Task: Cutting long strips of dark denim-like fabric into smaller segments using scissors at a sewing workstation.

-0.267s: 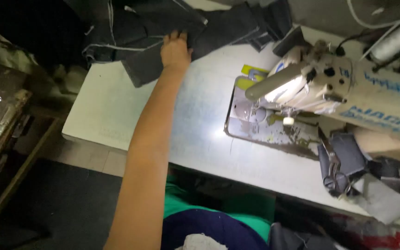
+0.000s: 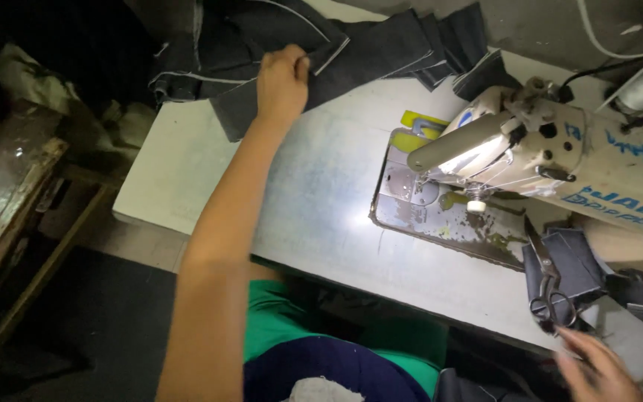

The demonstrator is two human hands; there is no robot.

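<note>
A person is seen from above, from their own head. The left arm (image 2: 221, 246) is bare along all of its visible length, with no sleeve, watch or bracelet. The left hand (image 2: 282, 80) wears no glove and no ring that can be made out. The right hand (image 2: 593, 368) is also bare, blurred at the lower edge. A bright green garment (image 2: 280, 320) covers the lap, with dark navy blue cloth (image 2: 329, 372) over it.
</note>
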